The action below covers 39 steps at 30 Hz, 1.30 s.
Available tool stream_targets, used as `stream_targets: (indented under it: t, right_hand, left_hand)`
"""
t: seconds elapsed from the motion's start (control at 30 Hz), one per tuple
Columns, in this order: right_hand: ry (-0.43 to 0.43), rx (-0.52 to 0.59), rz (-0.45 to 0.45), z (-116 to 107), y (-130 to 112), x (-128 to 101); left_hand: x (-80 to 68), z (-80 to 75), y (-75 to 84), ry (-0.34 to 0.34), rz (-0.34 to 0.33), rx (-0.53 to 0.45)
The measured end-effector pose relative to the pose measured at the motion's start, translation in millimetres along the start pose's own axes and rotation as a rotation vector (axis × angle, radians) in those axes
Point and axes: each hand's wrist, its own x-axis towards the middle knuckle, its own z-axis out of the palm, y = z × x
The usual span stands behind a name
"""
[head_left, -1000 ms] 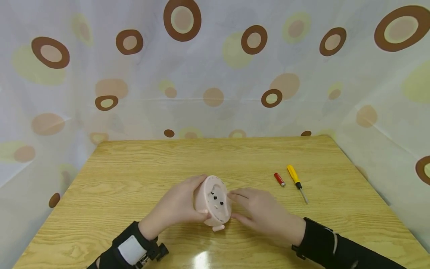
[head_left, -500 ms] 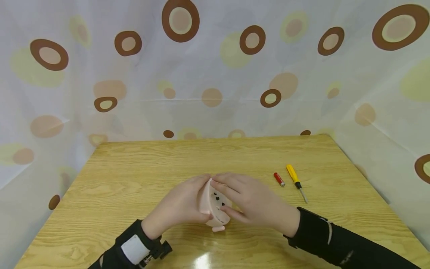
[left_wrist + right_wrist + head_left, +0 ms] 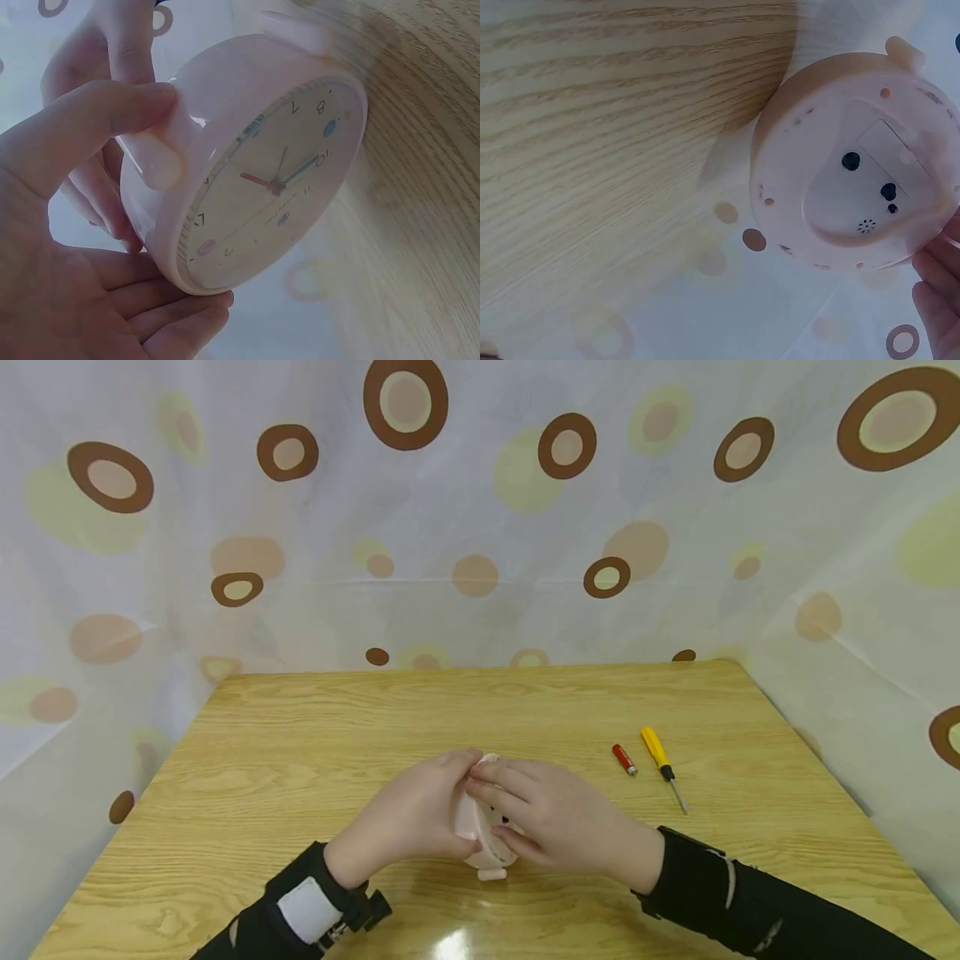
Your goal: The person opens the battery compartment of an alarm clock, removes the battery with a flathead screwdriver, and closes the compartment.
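Note:
My left hand (image 3: 405, 810) grips a pale pink round alarm clock (image 3: 247, 82) by its side, above the near middle of the table. In the left wrist view the left thumb presses beside one of its stubby feet, and the dial with coloured hands shows. The right wrist view has the clock's back (image 3: 825, 157), with two black knobs, a small black button, speaker holes and a rectangular battery cover (image 3: 896, 154). Across that back lies my right hand (image 3: 562, 814), its extended fingers touching near the rim; parts of its contact are hidden.
On the wooden table (image 3: 300, 727), to the right of the hands, lie a red battery (image 3: 624, 759) and a yellow-handled screwdriver (image 3: 655, 749). A curtain (image 3: 480, 518) with brown and cream circles closes off the back and both sides.
My right hand has moved left from the clock's right edge to cover its back. The clock, still in my left hand, has turned slightly and shifted a little right.

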Motion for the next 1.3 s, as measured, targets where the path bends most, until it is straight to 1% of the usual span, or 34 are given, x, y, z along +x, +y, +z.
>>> stream_targets:
  t: [0.2, 0.3, 0.47, 0.6, 0.77, 0.9, 0.97, 1.03, 1.1, 1.17, 1.3]
  right_hand:
    - [0.022, -0.010, -0.005, 0.8, 0.8, -3.1]
    - [0.049, -0.026, -0.010, 0.6, 1.8, -3.3]
    - [0.103, -0.068, -0.046, -2.9, 5.6, -1.9]
    - [0.111, -0.074, -0.067, -6.2, 8.8, -3.4]
    - [0.116, -0.064, -0.086, -9.7, 13.8, -7.9]
    - [0.131, -0.054, -0.119, -11.3, 17.7, -10.9]
    - [0.143, -0.053, -0.128, -11.3, 19.1, -12.0]
    - [0.145, -0.035, -0.115, -10.8, 19.8, -12.3]
    - [0.148, -0.027, -0.101, -9.8, 20.4, -12.0]
    - [0.154, -0.024, -0.090, -8.8, 20.8, -11.7]
    - [0.174, -0.027, -0.078, -7.3, 21.4, -11.7]
  left_hand:
    - [1.9, -1.1, 4.8, -0.024, -0.003, 0.021]
    - [2.4, -1.2, 8.2, -0.045, -0.001, 0.035]
    - [2.8, -0.1, 13.7, -0.069, 0.000, 0.053]
    - [3.7, 3.2, 15.7, -0.050, 0.021, 0.067]
    - [5.0, 7.7, 15.9, -0.022, 0.053, 0.051]
    - [5.6, 11.9, 13.7, -0.007, 0.067, 0.009]
    - [5.1, 14.2, 11.4, -0.006, 0.067, -0.052]
    - [4.5, 16.9, 7.6, -0.017, 0.056, -0.146]
    - [2.9, 20.2, 1.3, -0.034, 0.032, -0.242]
    - [1.2, 23.9, -7.2, -0.054, 0.000, -0.314]
    - [0.9, 33.9, -26.8, -0.104, -0.034, -0.342]
